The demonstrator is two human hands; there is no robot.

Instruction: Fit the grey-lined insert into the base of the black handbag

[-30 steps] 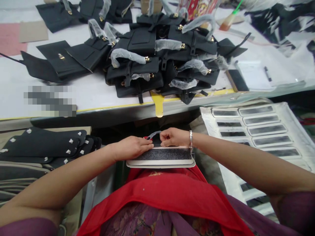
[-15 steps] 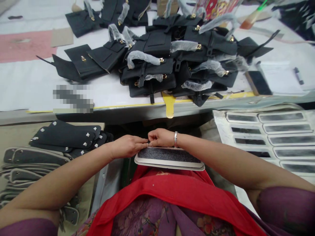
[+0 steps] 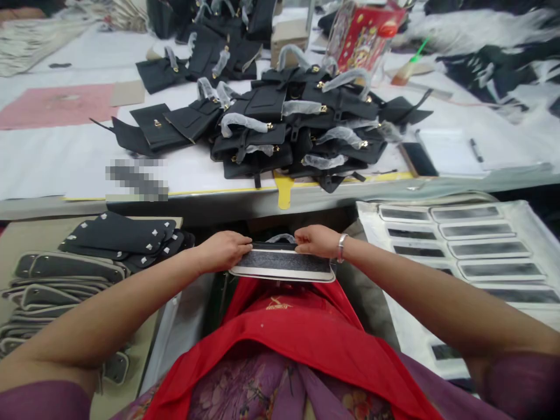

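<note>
Space between left hand (image 3: pixel 225 249) and right hand (image 3: pixel 317 240) had widened, both grasping the black-and-white piece (image 3: pixel 286 265) below the table's (image 3: pixel 190 175) near edge, so a plastic-wrapped handle (image 3: pixel 281 238) showed between them.

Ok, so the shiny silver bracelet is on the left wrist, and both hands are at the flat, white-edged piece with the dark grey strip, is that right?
No: the head view shows the shiny silver bracelet on the wrist of the right hand. Both it and the left hand are at the flat, white-edged piece with the dark grey strip.
</note>
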